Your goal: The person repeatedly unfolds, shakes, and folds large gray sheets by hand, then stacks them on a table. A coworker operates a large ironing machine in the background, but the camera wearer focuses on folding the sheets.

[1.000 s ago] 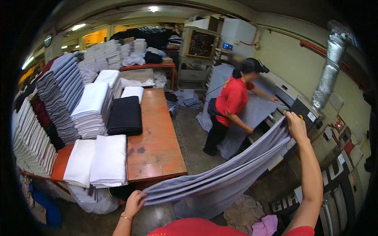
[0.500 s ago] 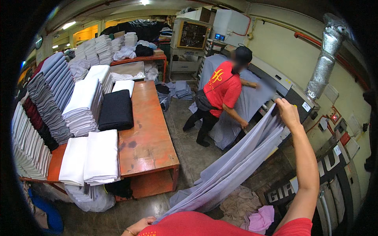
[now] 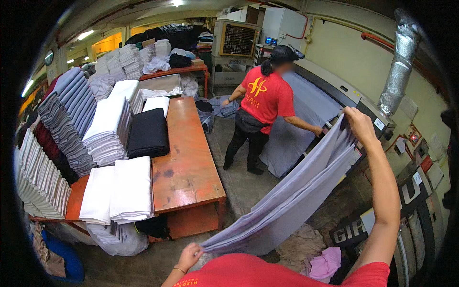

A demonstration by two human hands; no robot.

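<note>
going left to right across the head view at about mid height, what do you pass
stacks of folded grey and white linen → folded black cloth → orange wooden table → co-worker in a red shirt → grey sheet → right hand

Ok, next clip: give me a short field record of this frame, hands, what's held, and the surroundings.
setting: laundry workroom
left hand: low, gripping one end of the grey sheet
right hand: raised, gripping the other end
sheet state: stretched between both hands, sagging, folded lengthwise
co-worker: red shirt, back turned, hands on a grey sheet at the ironing machine
table: orange wood, holds white stacks and a black stack
floor: pink cloth near the feet
</note>
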